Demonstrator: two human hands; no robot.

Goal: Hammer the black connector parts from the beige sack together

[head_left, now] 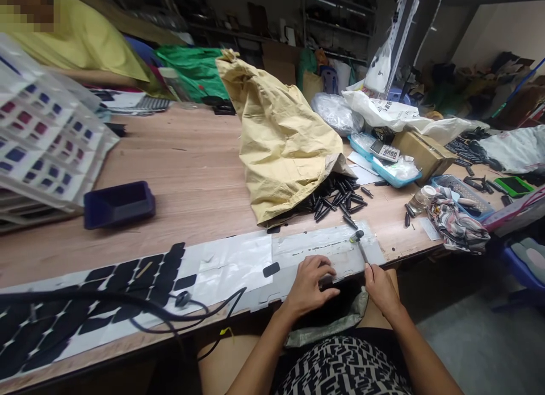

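My right hand (pixel 381 287) is closed around the handle of a small hammer (pixel 361 248). The hammer's head is over a grey-white board (pixel 315 248) at the table's front edge. My left hand (pixel 313 282) is at the same edge, its fingers curved and the thumb apart, with nothing visible in it. Below both hands, an open sack (pixel 327 333) sits at my lap, its inside dark. Just beyond the board, a pile of black pen-shaped parts (pixel 338 196) spills from a large yellow sack (pixel 289 139). One black oval patch (pixel 271 269) lies left of my left hand.
Sheets of black patches (pixel 131 284) and black cables (pixel 162 311) cover the front left. A dark blue tray (pixel 119 205) sits beside a white crate (pixel 51 128). Blue trays (pixel 395 173), a cardboard box (pixel 426 154) and a cloth (pixel 457 225) are right. Another person's sleeve (pixel 89 37) shows far left.
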